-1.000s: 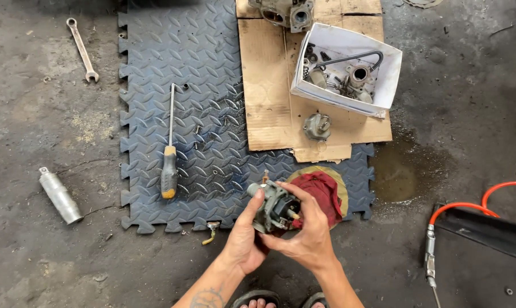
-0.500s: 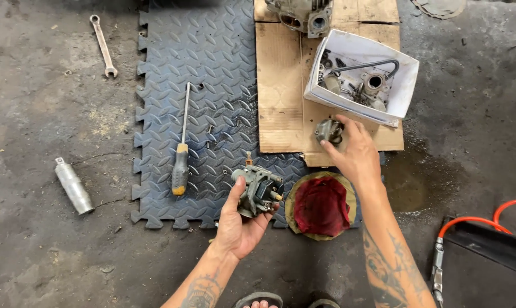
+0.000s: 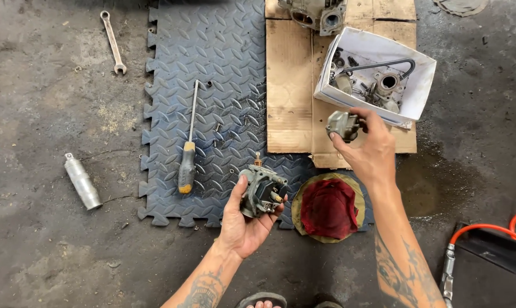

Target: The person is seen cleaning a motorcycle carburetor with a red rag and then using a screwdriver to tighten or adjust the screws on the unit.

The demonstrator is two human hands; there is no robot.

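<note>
Far left on the concrete floor (image 3: 53, 251): metal cylinder (image 3: 82, 181), untouched. Wrench (image 3: 113, 42) near the foam mat's (image 3: 224, 63) top-left corner, screwdriver (image 3: 186, 153) on its left half, both idle. My left hand (image 3: 248, 219) is clamped round the carburetor body (image 3: 261, 190), held over the mat's bottom edge. Red rag (image 3: 328, 207) just right of it. My right hand (image 3: 366, 149) grips a small metal part (image 3: 342, 124) above the cardboard (image 3: 289, 85), just below the white box (image 3: 378, 77). Parts not mated yet; looks mid-job.

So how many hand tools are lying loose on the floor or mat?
2: a wrench on the concrete at top left, and a screwdriver on the mat. Others may be hidden in the white box.
</note>
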